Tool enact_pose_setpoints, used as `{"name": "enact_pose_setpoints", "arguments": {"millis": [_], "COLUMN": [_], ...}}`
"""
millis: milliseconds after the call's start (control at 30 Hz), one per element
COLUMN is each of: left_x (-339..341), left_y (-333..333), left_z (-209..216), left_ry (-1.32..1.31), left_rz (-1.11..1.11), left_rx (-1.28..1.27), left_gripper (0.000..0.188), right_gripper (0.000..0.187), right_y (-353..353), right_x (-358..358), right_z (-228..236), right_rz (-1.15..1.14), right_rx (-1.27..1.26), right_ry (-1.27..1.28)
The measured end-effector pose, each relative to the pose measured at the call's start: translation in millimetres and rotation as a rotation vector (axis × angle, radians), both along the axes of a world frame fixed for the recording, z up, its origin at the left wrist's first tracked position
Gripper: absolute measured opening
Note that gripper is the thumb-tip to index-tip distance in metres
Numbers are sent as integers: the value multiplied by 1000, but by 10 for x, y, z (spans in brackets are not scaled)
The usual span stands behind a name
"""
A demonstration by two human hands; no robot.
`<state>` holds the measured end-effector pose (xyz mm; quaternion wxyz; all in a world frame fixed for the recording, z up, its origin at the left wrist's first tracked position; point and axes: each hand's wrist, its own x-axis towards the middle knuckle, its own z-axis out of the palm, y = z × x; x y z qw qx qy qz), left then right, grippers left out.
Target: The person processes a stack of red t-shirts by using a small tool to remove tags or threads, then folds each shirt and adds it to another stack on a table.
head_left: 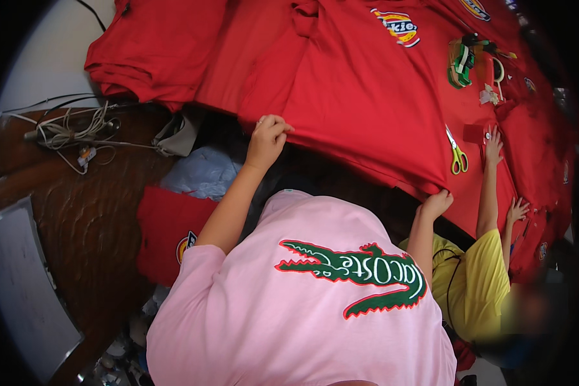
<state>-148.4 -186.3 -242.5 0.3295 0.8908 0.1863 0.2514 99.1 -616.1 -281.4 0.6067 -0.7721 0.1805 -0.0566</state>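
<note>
A red T-shirt (360, 109) with a colourful chest badge (397, 27) lies spread over the table, its hem toward me. My left hand (267, 140) pinches the hem at its left end, fingers closed on the cloth. At the hem's right corner, my right hand (437, 204) grips the fabric between thumb and fingers. Just right of the shirt, a pair of scissors with yellow-green handles (457, 154) lies on the red tabletop. Folds of cloth partly hide the fingertips of both hands.
At the right, a co-worker in a yellow shirt (479, 283) has hands near a small red piece (475, 134). A green tool (460, 64) and tape roll (498, 69) lie beyond. Red garments (154, 51) are piled at left; coiled cables (77, 128) lie on the brown floor.
</note>
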Motion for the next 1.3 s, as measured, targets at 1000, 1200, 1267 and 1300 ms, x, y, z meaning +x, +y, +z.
{"name": "enact_pose_setpoints", "arguments": {"millis": [1000, 1200, 1267, 1300], "left_x": [2316, 2803, 2936, 2954], "left_y": [1137, 1173, 1482, 1564], "left_z": [64, -141, -143, -168], "left_ry": [398, 357, 280, 245], "left_rz": [-22, -252, -218, -201], "left_rx": [372, 487, 460, 442], "left_gripper": [77, 70, 69, 69], "right_gripper": [60, 59, 58, 58], "right_y": [3274, 4040, 4129, 4135], "right_x": [1027, 1157, 1454, 1542], "right_z": [221, 166, 230, 268], "right_rz": [792, 1185, 1121, 1092], "right_rx": [-974, -795, -973, -1062], "right_ry": [-483, -602, -672, -702]}}
